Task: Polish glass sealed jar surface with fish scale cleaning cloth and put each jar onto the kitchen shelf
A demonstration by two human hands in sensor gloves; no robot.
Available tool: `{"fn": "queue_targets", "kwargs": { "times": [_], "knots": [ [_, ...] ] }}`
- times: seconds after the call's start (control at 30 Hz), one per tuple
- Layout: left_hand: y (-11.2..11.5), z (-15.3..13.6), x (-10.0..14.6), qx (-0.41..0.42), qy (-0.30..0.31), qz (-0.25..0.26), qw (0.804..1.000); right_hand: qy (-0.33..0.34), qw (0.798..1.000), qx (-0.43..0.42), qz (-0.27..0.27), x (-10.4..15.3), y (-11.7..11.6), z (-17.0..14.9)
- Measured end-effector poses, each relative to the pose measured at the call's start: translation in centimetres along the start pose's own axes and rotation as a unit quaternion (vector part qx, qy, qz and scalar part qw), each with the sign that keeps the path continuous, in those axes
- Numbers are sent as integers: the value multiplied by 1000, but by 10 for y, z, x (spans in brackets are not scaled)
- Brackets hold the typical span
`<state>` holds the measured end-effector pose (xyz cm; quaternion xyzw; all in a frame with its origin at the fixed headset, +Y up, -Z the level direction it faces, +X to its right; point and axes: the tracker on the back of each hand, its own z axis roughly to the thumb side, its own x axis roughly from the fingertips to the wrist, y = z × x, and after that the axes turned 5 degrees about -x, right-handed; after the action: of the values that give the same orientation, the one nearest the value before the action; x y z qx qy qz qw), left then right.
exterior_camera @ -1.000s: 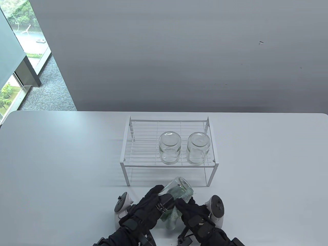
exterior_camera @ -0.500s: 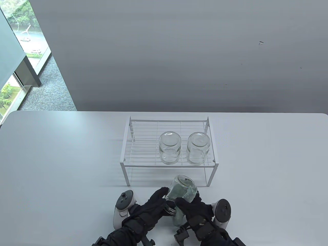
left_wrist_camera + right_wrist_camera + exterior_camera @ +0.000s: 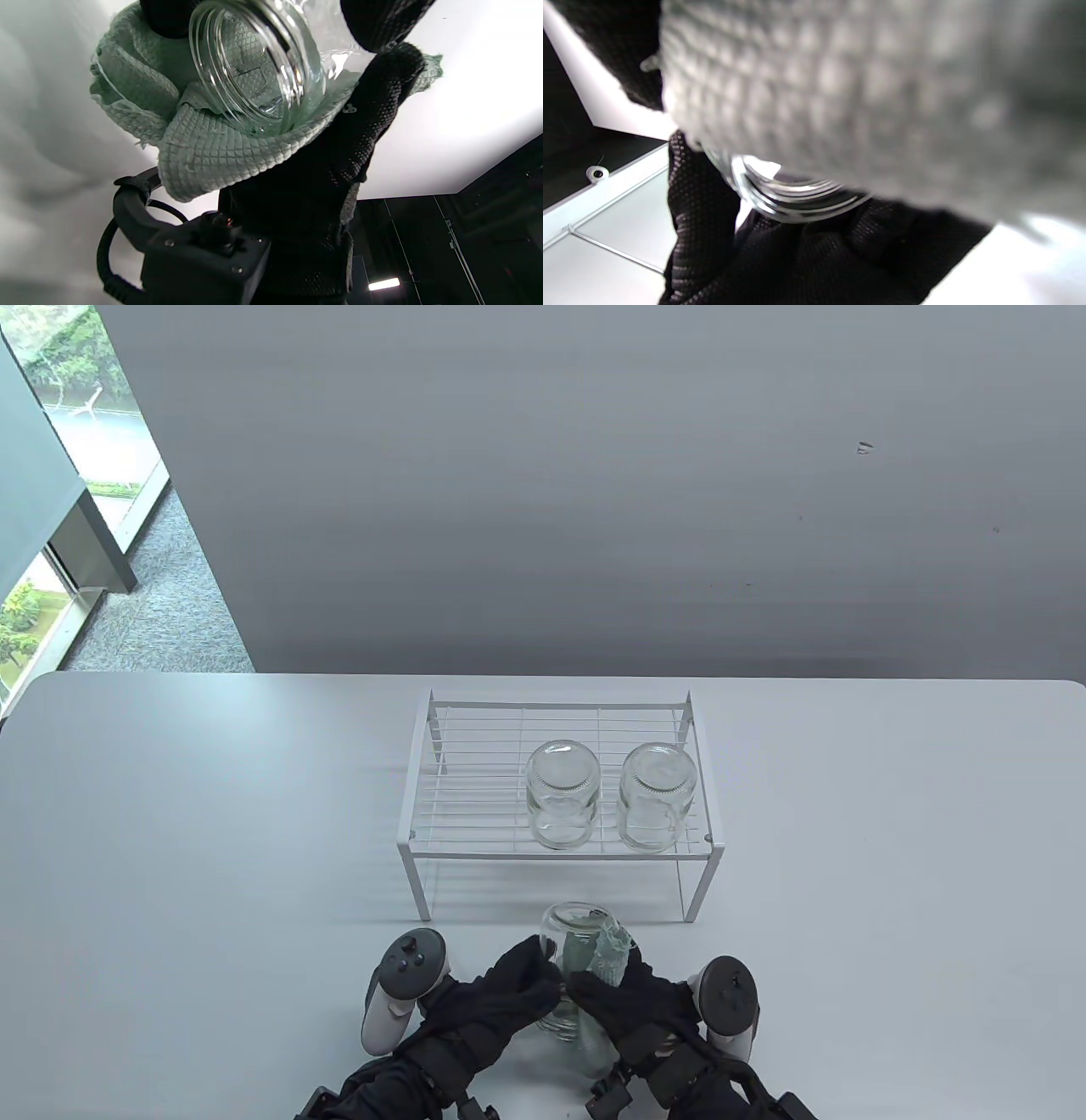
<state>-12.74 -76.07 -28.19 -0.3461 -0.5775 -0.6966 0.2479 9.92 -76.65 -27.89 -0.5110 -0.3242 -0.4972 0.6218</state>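
A clear glass jar (image 3: pixel 570 943) is held bottom-up just above the table's front edge, its open mouth (image 3: pixel 250 67) facing down toward me. My left hand (image 3: pixel 517 984) grips its lower left side. My right hand (image 3: pixel 607 994) presses the pale green fish scale cloth (image 3: pixel 612 954) round the jar's right side; the cloth (image 3: pixel 220 148) wraps under the rim. In the right wrist view the blurred cloth (image 3: pixel 882 93) fills most of the frame, with the jar rim (image 3: pixel 789 199) below it. Two more jars (image 3: pixel 560 802) (image 3: pixel 656 793) stand upside down on the white wire shelf (image 3: pixel 475 789).
The shelf's left half is bare wire. Its front legs (image 3: pixel 419 891) (image 3: pixel 697 891) stand just beyond the held jar. The white table (image 3: pixel 212 831) stretches to both sides; a grey wall rises behind it.
The jar has swung from leaning right to nearly upright and bottom-up, and shifted slightly left and toward me. Both hands have closed in round its lower part with the cloth.
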Motion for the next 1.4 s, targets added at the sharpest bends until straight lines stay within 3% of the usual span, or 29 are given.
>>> {"fn": "queue_targets", "kwargs": {
  "times": [0.17, 0.33, 0.5, 0.73, 1.03, 1.1, 1.23, 1.33, 1.4],
  "knots": [
    [3, -4, 0, 8, -18, 8, 1000, 5, 999, 29, 21, -1, -5, 3],
    [-1, -12, 2, 71, -39, 8, 997, 33, 996, 66, 39, -4, -7, 11],
    [-9, -13, 3, 94, -31, 17, 995, 60, 993, 92, 46, -6, -6, 19],
    [-26, -8, 9, 104, -8, 74, 992, 83, 984, 135, 82, -4, -4, 26],
    [-58, 33, 28, -29, 87, 174, 980, 68, 959, 227, 155, -8, -2, 24],
    [-64, 47, 33, -65, 119, 199, 971, 51, 957, 233, 166, -9, -1, 21],
    [-81, 79, 45, -167, 180, 278, 929, 38, 959, 227, 164, -9, 2, 19],
    [-95, 94, 47, -231, 191, 335, 893, 38, 959, 229, 162, -9, 3, 20],
    [-105, 99, 43, -255, 175, 359, 881, 40, 959, 230, 161, -9, 4, 20]
  ]
}}
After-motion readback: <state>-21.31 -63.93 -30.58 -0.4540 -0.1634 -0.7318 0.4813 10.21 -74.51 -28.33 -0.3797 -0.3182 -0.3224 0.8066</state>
